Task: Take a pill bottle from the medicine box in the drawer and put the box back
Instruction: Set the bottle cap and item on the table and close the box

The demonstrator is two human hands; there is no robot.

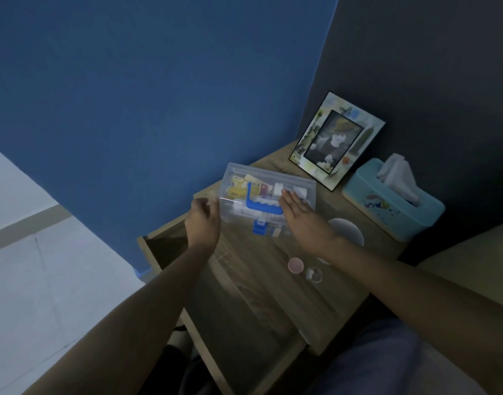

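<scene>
The clear medicine box, with a blue handle and a blue latch, stands on the wooden nightstand, its lid down. Packets and small bottles show through its walls. My left hand curls against the box's left end. Flat on the lid, just right of the handle, lies my right hand with its fingers spread. A small clear pill bottle lies on the nightstand near my right forearm, and its pink cap rests beside it. The drawer is pulled out at the left, dark inside.
A framed photo leans against the dark wall behind the box. A teal tissue box stands at the right. A round white disc lies partly under my right wrist. A blue wall runs along the left.
</scene>
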